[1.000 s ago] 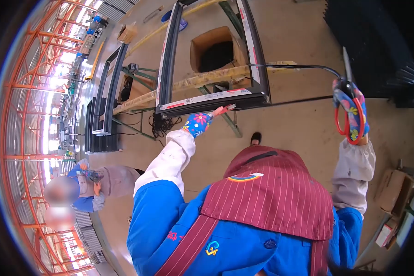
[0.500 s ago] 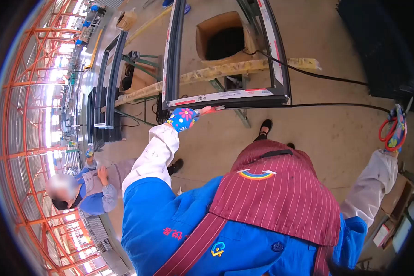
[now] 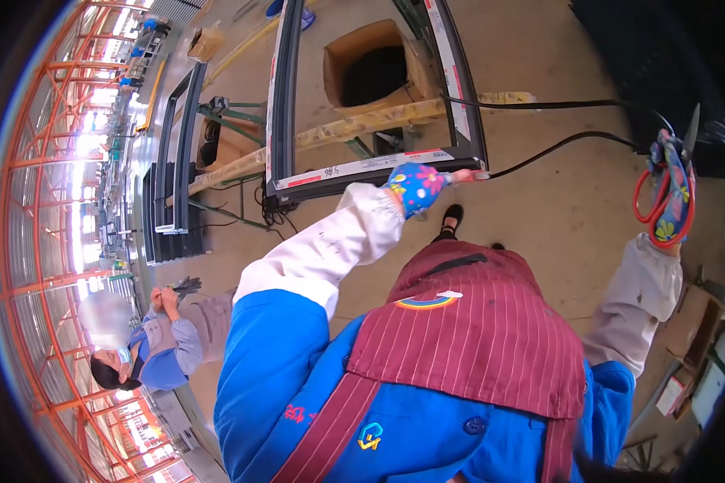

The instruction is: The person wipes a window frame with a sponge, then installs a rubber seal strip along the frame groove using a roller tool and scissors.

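Observation:
My right hand (image 3: 673, 193), in a flowered glove, is closed around red-handled scissors (image 3: 641, 197) whose blades point up and away from the frame. A black rubber strip (image 3: 568, 145) runs from that hand to the near right corner of a dark window frame (image 3: 362, 171). My left hand (image 3: 417, 187), also in a flowered glove, is closed at the near bar of the frame. A small reddish tool with a pale tip (image 3: 482, 175) shows at its fingertips, near the corner; its exact kind is unclear.
The frame lies on a yellow-wrapped beam (image 3: 354, 129) over green trestle legs. A cardboard box (image 3: 379, 64) of black strip stands beyond. More frames (image 3: 177, 153) lean at left, near a co-worker (image 3: 161, 338). A dark stack (image 3: 660, 72) stands at right.
My left hand has slid right along the near bar to the corner. My right hand has moved slightly left and up, and the strip hangs differently. The co-worker's hands have come together.

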`<act>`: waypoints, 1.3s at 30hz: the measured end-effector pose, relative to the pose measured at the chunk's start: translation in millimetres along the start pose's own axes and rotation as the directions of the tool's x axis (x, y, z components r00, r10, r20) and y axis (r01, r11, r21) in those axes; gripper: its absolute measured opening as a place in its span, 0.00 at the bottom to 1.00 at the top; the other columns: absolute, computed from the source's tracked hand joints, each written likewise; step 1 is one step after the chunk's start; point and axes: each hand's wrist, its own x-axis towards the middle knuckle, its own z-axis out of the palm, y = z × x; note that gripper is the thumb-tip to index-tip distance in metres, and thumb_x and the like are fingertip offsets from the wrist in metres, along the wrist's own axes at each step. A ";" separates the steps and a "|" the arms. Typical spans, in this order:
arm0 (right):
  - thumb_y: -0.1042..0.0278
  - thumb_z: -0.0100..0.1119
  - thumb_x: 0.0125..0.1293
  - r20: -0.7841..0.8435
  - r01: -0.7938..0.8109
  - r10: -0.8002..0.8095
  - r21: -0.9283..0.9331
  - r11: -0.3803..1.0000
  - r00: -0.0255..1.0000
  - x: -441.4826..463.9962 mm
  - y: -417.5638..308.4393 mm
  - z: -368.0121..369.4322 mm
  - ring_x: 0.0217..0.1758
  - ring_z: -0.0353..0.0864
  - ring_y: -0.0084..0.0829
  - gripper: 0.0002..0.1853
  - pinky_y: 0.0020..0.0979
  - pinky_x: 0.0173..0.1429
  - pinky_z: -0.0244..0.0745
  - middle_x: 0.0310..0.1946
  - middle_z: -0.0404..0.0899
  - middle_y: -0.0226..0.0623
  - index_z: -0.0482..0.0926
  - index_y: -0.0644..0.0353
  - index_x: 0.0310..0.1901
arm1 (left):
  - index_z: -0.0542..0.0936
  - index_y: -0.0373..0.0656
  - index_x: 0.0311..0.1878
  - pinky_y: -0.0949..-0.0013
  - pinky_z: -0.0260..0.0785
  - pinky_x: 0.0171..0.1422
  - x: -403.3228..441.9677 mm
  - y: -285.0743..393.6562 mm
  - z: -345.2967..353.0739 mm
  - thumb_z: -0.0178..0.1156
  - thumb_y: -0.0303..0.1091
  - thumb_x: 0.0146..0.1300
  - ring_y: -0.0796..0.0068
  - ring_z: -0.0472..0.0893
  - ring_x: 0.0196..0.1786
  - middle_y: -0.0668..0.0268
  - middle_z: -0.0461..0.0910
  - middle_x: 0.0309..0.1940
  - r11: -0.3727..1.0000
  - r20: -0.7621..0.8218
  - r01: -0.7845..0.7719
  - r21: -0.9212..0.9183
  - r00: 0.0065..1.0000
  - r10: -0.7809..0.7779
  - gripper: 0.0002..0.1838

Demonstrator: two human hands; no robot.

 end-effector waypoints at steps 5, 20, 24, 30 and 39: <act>0.71 0.53 0.67 0.021 0.026 -0.027 0.043 0.999 0.999 -2.7 8.9 -5.9 0.37 0.72 0.22 0.14 0.23 0.39 0.65 0.37 0.75 0.34 0.77 0.69 0.50 | 0.75 0.58 0.58 0.59 0.65 0.26 -93.6 -92.2 22.8 0.37 0.64 0.67 0.62 0.75 0.19 0.62 0.73 0.14 0.833 0.207 0.543 0.107 0.807 -0.553 0.30; 0.74 0.53 0.63 0.223 -0.058 0.031 0.113 0.992 0.974 -21.9 29.9 62.5 0.37 0.74 0.26 0.09 0.23 0.37 0.67 0.48 0.75 0.41 0.78 0.61 0.44 | 0.73 0.48 0.41 0.70 0.68 0.26 -135.1 -73.5 202.6 0.64 0.40 0.58 0.78 0.74 0.24 0.70 0.73 0.21 -0.094 0.052 -0.215 -0.972 0.195 -0.979 0.12; 0.75 0.53 0.63 0.337 -0.119 0.079 0.099 0.988 0.938 -33.2 23.1 91.8 0.38 0.74 0.25 0.09 0.23 0.38 0.67 0.48 0.73 0.39 0.77 0.60 0.45 | 0.71 0.48 0.38 0.71 0.64 0.19 -58.3 -82.3 199.5 0.64 0.39 0.58 0.78 0.72 0.18 0.69 0.72 0.19 -0.289 0.230 -0.566 -0.772 0.175 -0.957 0.13; 0.74 0.52 0.64 0.327 -0.147 0.121 0.056 0.988 0.937 -41.1 21.9 108.3 0.39 0.74 0.24 0.10 0.23 0.37 0.68 0.48 0.73 0.39 0.77 0.60 0.46 | 0.71 0.43 0.34 0.66 0.62 0.11 -14.3 -106.7 179.0 0.64 0.34 0.58 0.70 0.70 0.10 0.64 0.73 0.17 -0.249 0.219 -0.652 -0.716 0.130 -0.967 0.10; 0.73 0.52 0.64 0.346 -0.146 0.117 0.060 0.987 0.931 -35.6 22.9 108.8 0.39 0.74 0.25 0.10 0.23 0.37 0.68 0.47 0.72 0.38 0.77 0.61 0.46 | 0.72 0.40 0.33 0.65 0.69 0.18 -32.7 -136.7 194.8 0.64 0.32 0.57 0.69 0.72 0.13 0.62 0.74 0.17 -0.236 0.245 -0.577 -0.782 0.064 -0.967 0.10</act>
